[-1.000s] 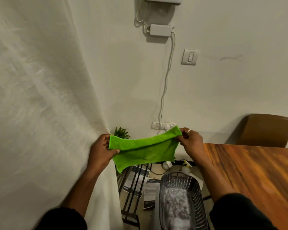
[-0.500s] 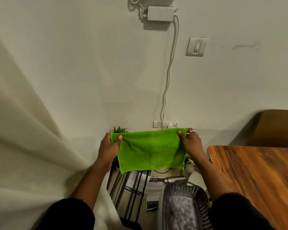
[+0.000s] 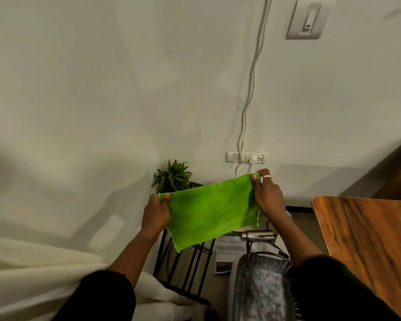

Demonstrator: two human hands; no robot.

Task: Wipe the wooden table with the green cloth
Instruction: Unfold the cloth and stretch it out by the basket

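You hold the green cloth [image 3: 212, 214] stretched in the air, your left hand [image 3: 156, 212] and right hand [image 3: 267, 196] each pinching a top corner, and the wooden table [image 3: 366, 239] is off to your right, nearer your right hand.

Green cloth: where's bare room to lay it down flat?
The wooden table at right shows bare from its rounded near-left corner to the frame's edge. Both the left hand and right hand hold the green cloth over a crowded spot: black rack, plant, mesh basket.
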